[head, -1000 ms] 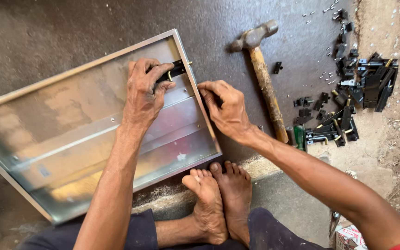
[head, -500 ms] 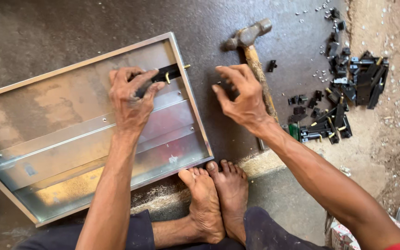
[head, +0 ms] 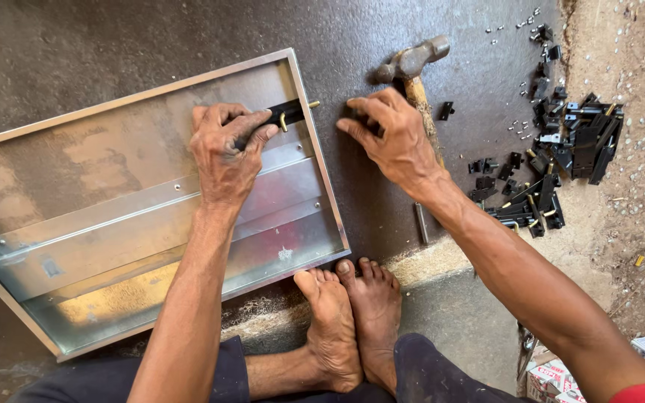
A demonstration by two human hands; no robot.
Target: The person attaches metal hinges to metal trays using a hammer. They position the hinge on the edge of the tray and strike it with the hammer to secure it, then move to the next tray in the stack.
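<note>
Dark metal flooring carries our steel panel [head: 113, 246]. Our left hand [head: 225, 153] grips a black latch [head: 287, 113] at its rim, half hiding it. Our right hand [head: 393, 138], fingers curled, covers the hammer [head: 410, 63] handle; whether it grips, we cannot tell. Black fittings [head: 572, 145] lie rightward.

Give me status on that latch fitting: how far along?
Done: black latch sits at the metal tray rim, brass pin poking through the wall. In hand: left hand presses the latch; right hand hovers outside by the pin. Left: hammer lies untouched; spare black parts remain piled.
</note>
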